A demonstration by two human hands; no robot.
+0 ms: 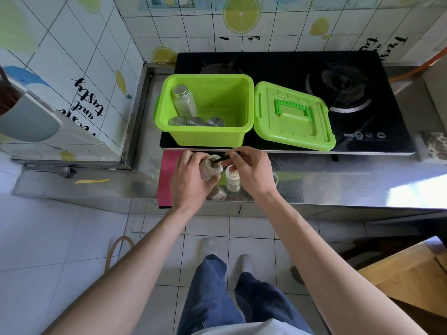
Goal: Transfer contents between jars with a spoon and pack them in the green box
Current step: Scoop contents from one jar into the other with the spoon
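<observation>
Left grip [191, 180] wraps a tilted jar [211, 168]; right grip [251, 169] pinches a spoon [223, 158] dipped into it, at the worktop's [338, 180] front edge.

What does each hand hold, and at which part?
Left hand grips the tilted open jar around its body; right hand pinches the dark spoon at its handle's end.

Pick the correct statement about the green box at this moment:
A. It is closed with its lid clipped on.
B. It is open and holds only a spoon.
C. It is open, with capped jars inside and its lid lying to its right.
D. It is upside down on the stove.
C: the green box stands open with several metal-capped jars inside, and its lid lies beside it on the stove.
</observation>
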